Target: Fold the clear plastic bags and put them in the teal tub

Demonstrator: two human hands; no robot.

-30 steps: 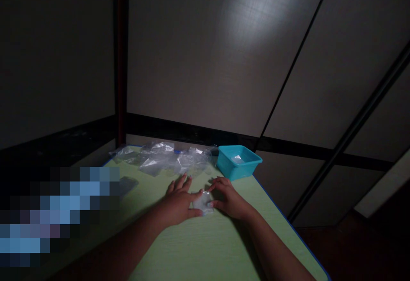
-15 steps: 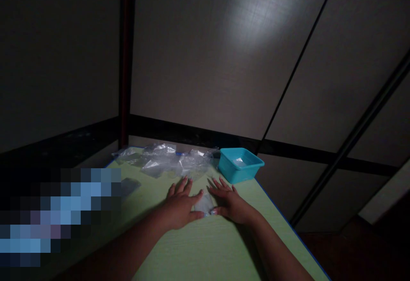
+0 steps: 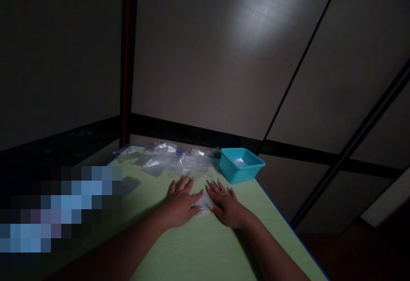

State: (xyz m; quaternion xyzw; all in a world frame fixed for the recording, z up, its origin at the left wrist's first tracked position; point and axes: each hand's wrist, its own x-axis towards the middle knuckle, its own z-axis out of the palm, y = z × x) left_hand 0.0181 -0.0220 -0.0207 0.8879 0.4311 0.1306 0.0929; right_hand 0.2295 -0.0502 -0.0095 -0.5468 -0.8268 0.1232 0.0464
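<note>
A small clear plastic bag lies flat on the light green table, between my two hands. My left hand rests palm down at its left side, fingers spread, with the thumb and forefinger at the plastic. From the right, my right hand lies over the other side, its fingers stretched out and the thumb on the plastic. Parts of the small bag are hidden under both hands. Beyond the fingertips, several crumpled clear plastic bags are spread along the table's far edge.
A turquoise plastic basin stands at the far right edge, with something whitish inside. Another flat piece of clear plastic lies at the left. Dark panelled walls rise behind the table. A pixelated patch covers the lower left.
My right hand has shifted slightly left over the small bag. My left thumb has slid a little left and up. The bags and basin stay where they were.
</note>
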